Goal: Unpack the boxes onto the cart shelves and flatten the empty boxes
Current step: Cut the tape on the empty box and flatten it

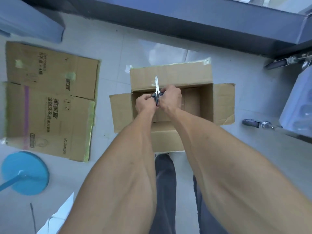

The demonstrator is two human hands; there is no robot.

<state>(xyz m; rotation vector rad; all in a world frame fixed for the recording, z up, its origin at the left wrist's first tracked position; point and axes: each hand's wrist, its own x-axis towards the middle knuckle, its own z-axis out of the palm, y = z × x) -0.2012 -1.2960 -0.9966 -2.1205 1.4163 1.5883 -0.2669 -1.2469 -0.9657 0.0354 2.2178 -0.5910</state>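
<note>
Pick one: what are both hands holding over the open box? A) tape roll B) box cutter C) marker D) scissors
D: the left hand and right hand both grip the dark handles of the scissors, whose closed silver blades point away from the person over the open box.

One open brown cardboard box (pixel 170 105) on the grey floor. Two flattened printed cardboard boxes (pixel 50 102) lying side by side to the left. One pair of steel scissors with dark handles (pixel 157 92). Two bare hands (pixel 146 103). One round blue disc on a blue stem (pixel 25 173). Two small caster wheels (pixel 251 123) at right.
</note>
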